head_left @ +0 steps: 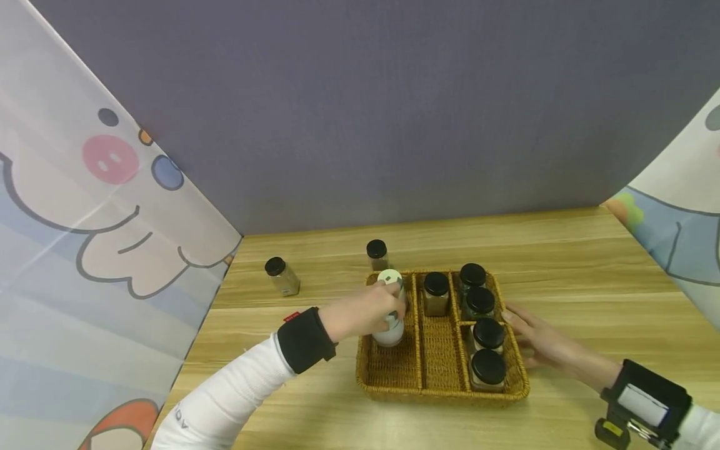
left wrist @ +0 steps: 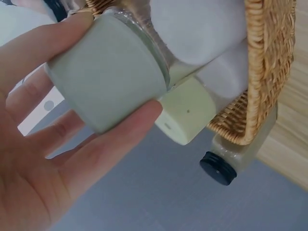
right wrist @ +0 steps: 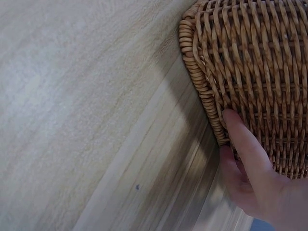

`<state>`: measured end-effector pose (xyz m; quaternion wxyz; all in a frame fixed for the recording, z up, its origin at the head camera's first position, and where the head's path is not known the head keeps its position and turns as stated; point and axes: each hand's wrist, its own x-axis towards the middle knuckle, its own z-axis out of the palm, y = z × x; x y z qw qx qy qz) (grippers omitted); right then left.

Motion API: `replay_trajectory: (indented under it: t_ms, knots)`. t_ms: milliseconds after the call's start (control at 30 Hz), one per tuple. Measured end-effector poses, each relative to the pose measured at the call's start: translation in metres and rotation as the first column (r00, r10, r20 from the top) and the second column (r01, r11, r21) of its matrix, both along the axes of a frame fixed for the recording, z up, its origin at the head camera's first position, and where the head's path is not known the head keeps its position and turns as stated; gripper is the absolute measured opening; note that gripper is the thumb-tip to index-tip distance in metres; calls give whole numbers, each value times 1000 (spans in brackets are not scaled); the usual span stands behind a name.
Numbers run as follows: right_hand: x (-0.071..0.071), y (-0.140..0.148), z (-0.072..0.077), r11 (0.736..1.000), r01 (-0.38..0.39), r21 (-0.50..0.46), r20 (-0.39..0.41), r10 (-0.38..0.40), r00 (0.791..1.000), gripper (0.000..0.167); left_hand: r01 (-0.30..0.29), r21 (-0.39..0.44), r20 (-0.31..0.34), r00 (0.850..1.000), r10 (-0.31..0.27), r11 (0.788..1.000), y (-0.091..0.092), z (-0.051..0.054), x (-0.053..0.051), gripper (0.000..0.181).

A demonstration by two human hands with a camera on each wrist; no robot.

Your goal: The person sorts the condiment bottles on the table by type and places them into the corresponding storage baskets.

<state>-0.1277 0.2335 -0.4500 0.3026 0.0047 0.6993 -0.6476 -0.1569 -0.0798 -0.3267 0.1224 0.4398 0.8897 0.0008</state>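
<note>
My left hand (head_left: 378, 307) grips a smooth pale grey-green jar (left wrist: 108, 72) above the left compartment of the wicker basket (head_left: 444, 395). Its thumb and fingers curl round the sides in the left wrist view. Beside it there lies a container with a pale yellow-green lid (left wrist: 188, 110), next to a white rounded container (left wrist: 199, 26). My right hand (head_left: 542, 337) touches the basket's right outer side with extended fingers (right wrist: 245, 142). A black-lidded jar (head_left: 435, 295) stands in the middle compartment. The right compartments hold several more black-lidded jars (head_left: 488, 369).
Behind the basket stands a small black-capped jar (head_left: 377, 253). Another black-capped jar (head_left: 283, 277) is farther left on the wooden table (head_left: 590, 269). A grey panel (head_left: 394, 125) rises along the back, with a cartoon-print sheet (head_left: 101, 250) at the left.
</note>
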Motion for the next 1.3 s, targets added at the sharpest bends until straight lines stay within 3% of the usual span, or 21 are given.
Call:
replay_trajectory:
  t_ms: [500,833,1300]
  knots:
    - [0,0,-1,1000,5,-14,-10,-5,1000,70,51,-2,-58,997,-51,999,3,-16,-2,21]
    - [1,0,0,1000,6,-12,-11,-6,1000,71,48,-28,-29,998,-49,998,3,-20,-4,24]
    - [1,0,-1,1000,7,-10,-12,-7,1000,70,57,-24,-37,998,-58,998,3,-24,-6,23]
